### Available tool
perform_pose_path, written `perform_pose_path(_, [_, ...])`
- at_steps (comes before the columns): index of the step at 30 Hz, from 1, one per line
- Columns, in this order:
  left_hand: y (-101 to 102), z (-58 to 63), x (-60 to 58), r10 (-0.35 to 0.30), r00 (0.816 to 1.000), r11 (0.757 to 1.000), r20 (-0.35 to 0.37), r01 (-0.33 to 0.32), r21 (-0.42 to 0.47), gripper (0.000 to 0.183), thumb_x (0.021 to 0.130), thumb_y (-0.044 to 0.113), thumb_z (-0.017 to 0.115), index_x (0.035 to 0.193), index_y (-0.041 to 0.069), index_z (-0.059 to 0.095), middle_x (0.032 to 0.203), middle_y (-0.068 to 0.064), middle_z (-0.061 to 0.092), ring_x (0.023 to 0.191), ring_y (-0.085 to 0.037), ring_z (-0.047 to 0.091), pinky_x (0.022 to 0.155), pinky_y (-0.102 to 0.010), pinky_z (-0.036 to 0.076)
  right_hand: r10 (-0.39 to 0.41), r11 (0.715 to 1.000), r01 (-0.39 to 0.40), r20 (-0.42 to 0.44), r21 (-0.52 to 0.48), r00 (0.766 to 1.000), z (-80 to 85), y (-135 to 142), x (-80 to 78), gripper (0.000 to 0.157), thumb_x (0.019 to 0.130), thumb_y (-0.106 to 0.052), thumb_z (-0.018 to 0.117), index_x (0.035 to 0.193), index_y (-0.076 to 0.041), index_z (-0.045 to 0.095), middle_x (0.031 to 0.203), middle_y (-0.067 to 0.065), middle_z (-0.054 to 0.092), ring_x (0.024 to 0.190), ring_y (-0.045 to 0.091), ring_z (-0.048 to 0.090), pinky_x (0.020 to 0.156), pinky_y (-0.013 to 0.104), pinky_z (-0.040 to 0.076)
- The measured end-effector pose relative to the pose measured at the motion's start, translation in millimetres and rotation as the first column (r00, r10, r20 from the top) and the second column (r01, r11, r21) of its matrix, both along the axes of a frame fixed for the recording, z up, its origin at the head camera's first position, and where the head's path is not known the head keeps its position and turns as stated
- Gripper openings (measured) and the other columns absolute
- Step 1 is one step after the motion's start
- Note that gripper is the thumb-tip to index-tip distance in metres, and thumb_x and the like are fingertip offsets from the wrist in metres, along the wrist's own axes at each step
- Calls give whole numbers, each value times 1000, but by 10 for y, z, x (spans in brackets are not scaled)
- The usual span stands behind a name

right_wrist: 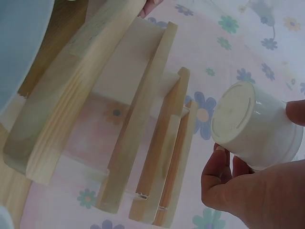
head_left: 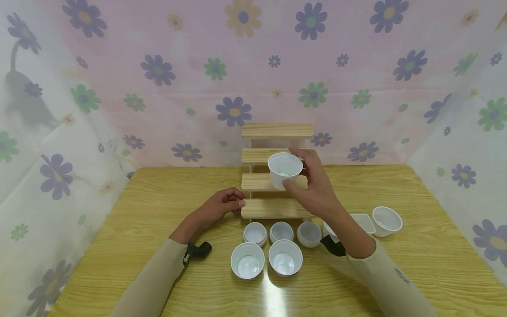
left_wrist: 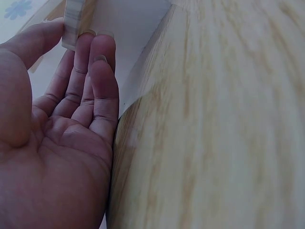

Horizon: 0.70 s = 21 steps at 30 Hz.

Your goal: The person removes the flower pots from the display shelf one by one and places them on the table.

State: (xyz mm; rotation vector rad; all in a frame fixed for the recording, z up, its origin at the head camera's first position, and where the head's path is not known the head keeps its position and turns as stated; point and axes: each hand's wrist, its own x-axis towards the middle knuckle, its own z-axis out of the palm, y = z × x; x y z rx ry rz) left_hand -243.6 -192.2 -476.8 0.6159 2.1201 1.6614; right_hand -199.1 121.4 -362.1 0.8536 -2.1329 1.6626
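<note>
My right hand (head_left: 314, 189) grips a white round cup (head_left: 285, 165) by its side, thumb in front and fingers behind, raised before a tiered wooden display rack (head_left: 277, 208). The right wrist view shows the underside of the same cup (right_wrist: 233, 114), apart from the shelves. My left hand (head_left: 218, 206) pinches the left end of the lowest shelf. In the left wrist view, the thumb lies on one side of the wooden board (left_wrist: 74, 24) and curled fingertips (left_wrist: 102, 45) on the other.
Ahead of the rack stand several white cups, including a front left cup (head_left: 248, 260) and a front right cup (head_left: 285, 258). At the right are a square white dish (head_left: 363, 223) and another round cup (head_left: 387, 221). Flowered cloth (head_left: 190, 88) surrounds the wooden table (head_left: 178, 180).
</note>
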Motion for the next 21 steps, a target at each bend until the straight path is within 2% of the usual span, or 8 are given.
perform_pose_path(15, [-5, -1, 10, -5, 1000, 1000, -11, 6, 15, 26, 110, 23, 61, 128, 4, 62, 98, -19, 66, 90, -34, 68, 87, -40, 57, 48, 999, -48, -19, -5, 999, -85, 119, 106, 73, 86, 12, 71, 154, -1, 48, 140, 19, 48, 114, 36, 57, 102, 24, 50])
perform_pose_path(21, [-9, -3, 1, -13, 1000, 1000, -19, 13, 10, 26, 110, 22, 61, 129, 4, 62, 101, -21, 65, 91, -33, 68, 88, -40, 57, 69, 997, -70, -11, -25, 998, -121, 159, 150, 73, 84, 16, 70, 153, 3, 47, 138, 20, 47, 113, 37, 54, 102, 24, 49])
